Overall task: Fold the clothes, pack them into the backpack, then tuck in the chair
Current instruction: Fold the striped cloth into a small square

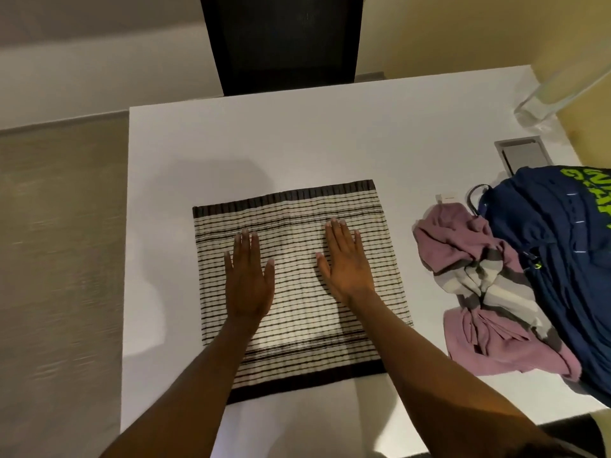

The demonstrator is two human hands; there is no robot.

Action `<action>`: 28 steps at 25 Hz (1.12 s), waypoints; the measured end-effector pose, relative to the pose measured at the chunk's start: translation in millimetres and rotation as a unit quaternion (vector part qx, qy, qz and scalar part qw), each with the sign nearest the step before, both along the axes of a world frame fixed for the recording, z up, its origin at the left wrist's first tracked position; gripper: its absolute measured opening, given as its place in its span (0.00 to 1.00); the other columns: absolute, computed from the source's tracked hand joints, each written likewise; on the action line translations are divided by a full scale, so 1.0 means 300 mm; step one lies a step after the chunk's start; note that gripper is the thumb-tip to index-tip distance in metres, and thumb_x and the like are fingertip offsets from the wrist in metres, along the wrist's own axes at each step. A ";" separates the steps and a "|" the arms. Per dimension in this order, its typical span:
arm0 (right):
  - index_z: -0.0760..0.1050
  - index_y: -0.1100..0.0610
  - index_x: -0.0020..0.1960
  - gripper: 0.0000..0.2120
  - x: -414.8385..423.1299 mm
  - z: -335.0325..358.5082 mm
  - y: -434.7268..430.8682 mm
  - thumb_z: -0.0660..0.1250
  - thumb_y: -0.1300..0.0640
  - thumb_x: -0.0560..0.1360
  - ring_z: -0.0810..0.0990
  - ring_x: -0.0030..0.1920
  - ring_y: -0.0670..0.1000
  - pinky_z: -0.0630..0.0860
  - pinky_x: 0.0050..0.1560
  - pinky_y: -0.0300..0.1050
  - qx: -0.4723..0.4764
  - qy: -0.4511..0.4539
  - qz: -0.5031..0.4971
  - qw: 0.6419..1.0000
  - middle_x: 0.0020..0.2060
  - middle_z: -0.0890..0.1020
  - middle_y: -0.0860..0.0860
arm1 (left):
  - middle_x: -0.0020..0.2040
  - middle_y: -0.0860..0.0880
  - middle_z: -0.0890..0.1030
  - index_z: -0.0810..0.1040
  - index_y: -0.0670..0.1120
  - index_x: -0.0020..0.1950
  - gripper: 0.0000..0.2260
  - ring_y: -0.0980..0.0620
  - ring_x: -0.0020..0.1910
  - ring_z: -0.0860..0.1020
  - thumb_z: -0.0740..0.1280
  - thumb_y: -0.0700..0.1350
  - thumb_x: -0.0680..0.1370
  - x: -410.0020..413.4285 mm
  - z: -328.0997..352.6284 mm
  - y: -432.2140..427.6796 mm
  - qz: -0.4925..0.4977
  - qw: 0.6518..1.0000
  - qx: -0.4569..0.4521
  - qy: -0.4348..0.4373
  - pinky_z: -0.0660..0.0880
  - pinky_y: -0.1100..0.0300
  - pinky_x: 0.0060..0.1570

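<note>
A cream cloth with dark stripes (297,226) lies flat, folded into a rectangle, in the middle of the white table (198,153). My left hand (248,279) and my right hand (347,262) press flat on it side by side, fingers straight. At the right a crumpled pink and grey garment (469,259) lies against a navy backpack (562,252) with neon green lettering. A black mesh chair (281,41) stands at the far side of the table, its back against the table's edge.
A grey cable hatch (522,153) is set into the table behind the backpack. A small white plug (446,197) and a black cable lie beside the backpack. A clear plastic object (545,104) sits at the far right corner. Beige floor lies to the left.
</note>
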State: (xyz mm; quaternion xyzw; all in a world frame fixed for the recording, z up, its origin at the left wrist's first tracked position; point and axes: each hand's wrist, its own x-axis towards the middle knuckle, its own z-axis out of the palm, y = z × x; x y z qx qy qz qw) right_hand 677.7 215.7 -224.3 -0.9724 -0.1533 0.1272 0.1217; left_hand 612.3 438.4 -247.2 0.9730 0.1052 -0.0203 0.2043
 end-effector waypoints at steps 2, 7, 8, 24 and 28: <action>0.39 0.55 0.84 0.33 0.081 -0.039 0.029 0.42 0.40 0.85 0.35 0.83 0.51 0.39 0.83 0.56 -0.015 -0.006 -0.003 1.000 0.84 0.40 0.52 | 0.86 0.45 0.47 0.48 0.45 0.85 0.30 0.47 0.85 0.44 0.48 0.57 0.86 0.073 -0.028 0.017 0.020 1.000 0.017 0.005 0.47 0.40 0.82; 0.39 0.54 0.84 0.34 0.095 -0.135 0.112 0.45 0.39 0.86 0.36 0.83 0.51 0.45 0.82 0.60 -0.030 -0.012 0.091 0.995 0.84 0.40 0.51 | 0.86 0.46 0.45 0.48 0.48 0.85 0.29 0.47 0.84 0.43 0.48 0.57 0.87 0.142 -0.098 0.019 0.012 0.998 0.053 0.019 0.48 0.38 0.81; 0.38 0.54 0.84 0.34 0.094 -0.147 0.093 0.45 0.39 0.86 0.36 0.83 0.51 0.46 0.82 0.60 -0.035 -0.013 0.090 0.995 0.84 0.39 0.51 | 0.86 0.47 0.46 0.48 0.48 0.85 0.29 0.47 0.85 0.43 0.49 0.58 0.86 0.139 -0.106 0.035 0.013 0.998 0.061 0.019 0.48 0.38 0.81; 0.40 0.53 0.84 0.34 0.297 -0.109 0.222 0.45 0.38 0.86 0.35 0.83 0.49 0.43 0.83 0.58 0.000 -0.016 0.086 0.996 0.84 0.40 0.50 | 0.86 0.47 0.45 0.44 0.49 0.85 0.30 0.48 0.84 0.43 0.47 0.57 0.86 0.369 -0.065 0.074 0.045 0.998 0.053 0.001 0.46 0.37 0.81; 0.39 0.52 0.84 0.33 0.332 -0.158 0.161 0.45 0.39 0.86 0.37 0.83 0.48 0.45 0.82 0.60 -0.028 -0.016 0.078 0.996 0.84 0.41 0.48 | 0.86 0.48 0.46 0.46 0.50 0.85 0.30 0.48 0.85 0.44 0.46 0.60 0.86 0.354 -0.107 0.154 0.083 0.994 0.063 0.013 0.47 0.36 0.81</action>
